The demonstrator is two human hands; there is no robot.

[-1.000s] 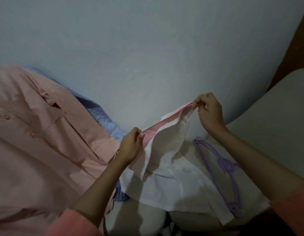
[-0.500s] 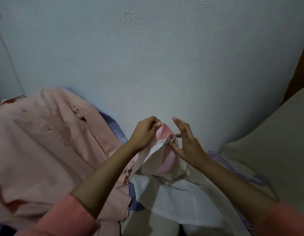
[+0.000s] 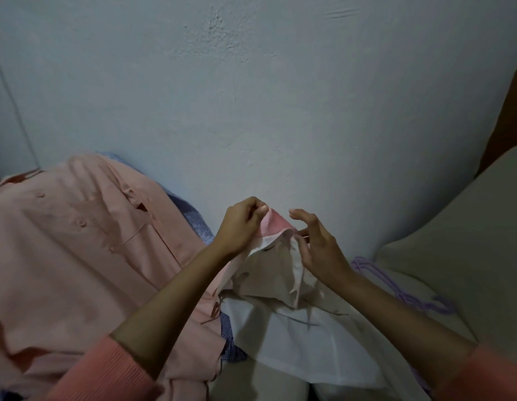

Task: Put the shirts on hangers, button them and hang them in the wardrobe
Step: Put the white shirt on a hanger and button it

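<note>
Leftmost, a salmon-pink buttoned shirt [image 3: 78, 256] lies spread over a blue checked shirt [image 3: 198, 224] against the pale wall [image 3: 251, 96]. Next, the left hand [image 3: 240, 227] pinches the pink collar band of a white cotton shirt [image 3: 303, 342], lifting it between curled fingers and thumb. Just beside, the right hand [image 3: 318, 247] hovers with fingers spread and loosely bent, one fingertip touching the collar edge. Farther right, a lilac plastic hanger [image 3: 396, 287] rests partly under the white shirt.
</note>
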